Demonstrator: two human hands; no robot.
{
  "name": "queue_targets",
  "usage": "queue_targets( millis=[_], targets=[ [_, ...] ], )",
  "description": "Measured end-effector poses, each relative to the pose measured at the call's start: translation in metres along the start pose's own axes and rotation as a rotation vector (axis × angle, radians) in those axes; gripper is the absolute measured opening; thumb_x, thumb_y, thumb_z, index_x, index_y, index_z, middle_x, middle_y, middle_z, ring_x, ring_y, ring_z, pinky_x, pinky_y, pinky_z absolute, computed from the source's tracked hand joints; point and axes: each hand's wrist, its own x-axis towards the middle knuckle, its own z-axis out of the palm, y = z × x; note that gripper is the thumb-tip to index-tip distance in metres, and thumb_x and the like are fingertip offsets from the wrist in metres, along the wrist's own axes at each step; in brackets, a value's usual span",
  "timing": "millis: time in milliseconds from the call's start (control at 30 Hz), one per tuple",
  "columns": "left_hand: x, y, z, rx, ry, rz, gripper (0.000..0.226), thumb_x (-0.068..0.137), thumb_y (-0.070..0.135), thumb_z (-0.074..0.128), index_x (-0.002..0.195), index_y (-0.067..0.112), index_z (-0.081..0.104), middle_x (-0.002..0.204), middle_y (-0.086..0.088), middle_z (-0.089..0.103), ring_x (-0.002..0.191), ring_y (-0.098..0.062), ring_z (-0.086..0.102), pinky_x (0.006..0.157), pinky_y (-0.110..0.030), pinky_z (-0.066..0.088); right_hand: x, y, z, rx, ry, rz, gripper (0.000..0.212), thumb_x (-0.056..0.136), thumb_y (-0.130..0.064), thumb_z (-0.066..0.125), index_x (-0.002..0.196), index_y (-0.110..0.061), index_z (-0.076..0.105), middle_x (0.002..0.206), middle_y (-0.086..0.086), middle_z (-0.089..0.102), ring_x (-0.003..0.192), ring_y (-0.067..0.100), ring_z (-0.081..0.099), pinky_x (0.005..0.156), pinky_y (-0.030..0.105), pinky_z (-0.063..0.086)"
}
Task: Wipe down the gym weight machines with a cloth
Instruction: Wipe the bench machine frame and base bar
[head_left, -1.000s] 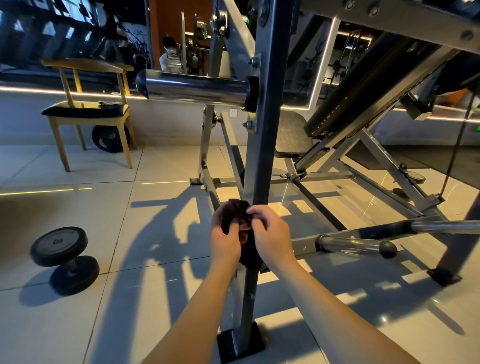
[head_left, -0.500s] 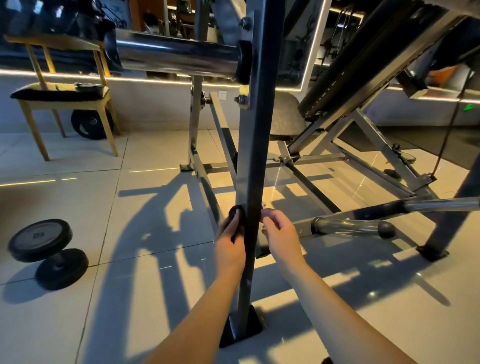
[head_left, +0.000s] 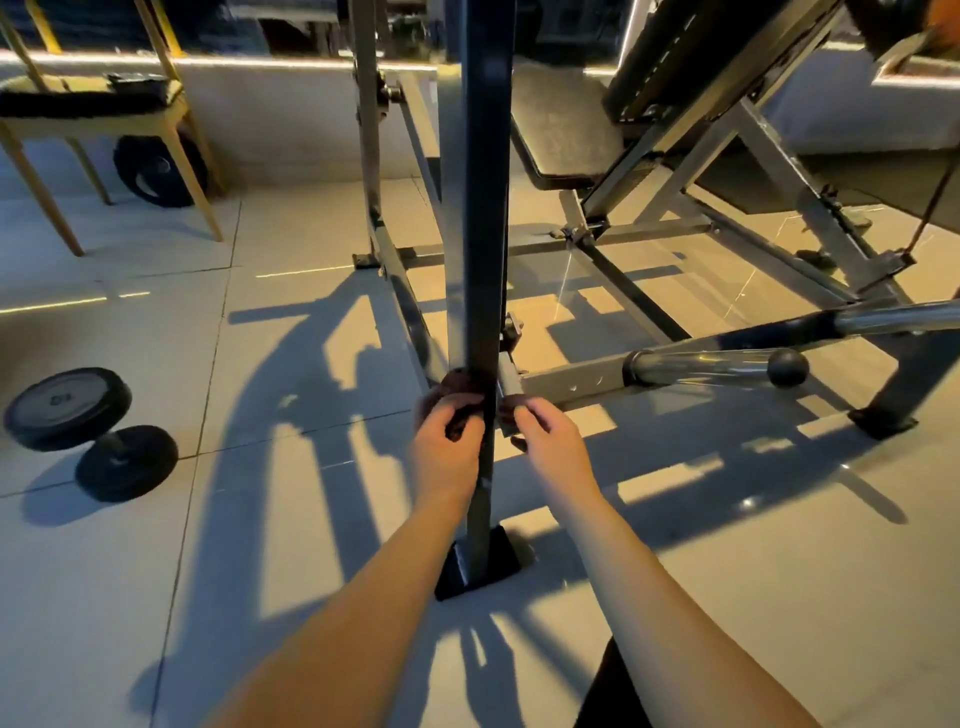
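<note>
Gripping what, and where? — DESK

A dark brown cloth (head_left: 460, 382), low on the black upright post (head_left: 483, 208) of a weight machine, above the post's floor foot (head_left: 478, 569). The fabric shows on both sides of the post; the part behind it is hidden. The left hand (head_left: 449, 447) holds one end at the post's 9 o'clock side, fingers curled tight over it. The right hand (head_left: 550, 447) pinches the other end at 3 o'clock. Both forearms reach in from 6 o'clock. — PHOTOGRAPHER

And around them? — DESK

A chrome handle (head_left: 701, 364) with a black ball end runs out toward 3 o'clock from a bracket just beside the right hand. A padded seat (head_left: 563, 130) sits at 1 o'clock, behind the post. A black dumbbell (head_left: 91, 431) lies on the tiled floor (head_left: 260, 519) at 9 o'clock, well apart from the machine. At 10 o'clock stands a wooden chair (head_left: 98, 123) with a dark cushion, and a weight plate (head_left: 156, 171) stands on edge beneath it, by the wall. Long shadows of the frame cross the tiles. — PHOTOGRAPHER
</note>
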Motion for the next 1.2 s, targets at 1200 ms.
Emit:
queue_targets(
  millis=[1200],
  targets=[
    [-0.078,-0.094,-0.005,0.025,-0.215,-0.38,0.04,0.096,0.007,0.052,0.123,0.036,0.05,0.11,0.016,0.066,0.091,-0.001,0.068,0.078,-0.023,0.057,-0.06,0.112,0.023,0.006,0.008,0.152,0.031,0.098,-0.005,0.056,0.1,-0.034,0.064,0.1,-0.013,0.068,0.099,0.012,0.066,0.079,0.027,0.057]
  ],
)
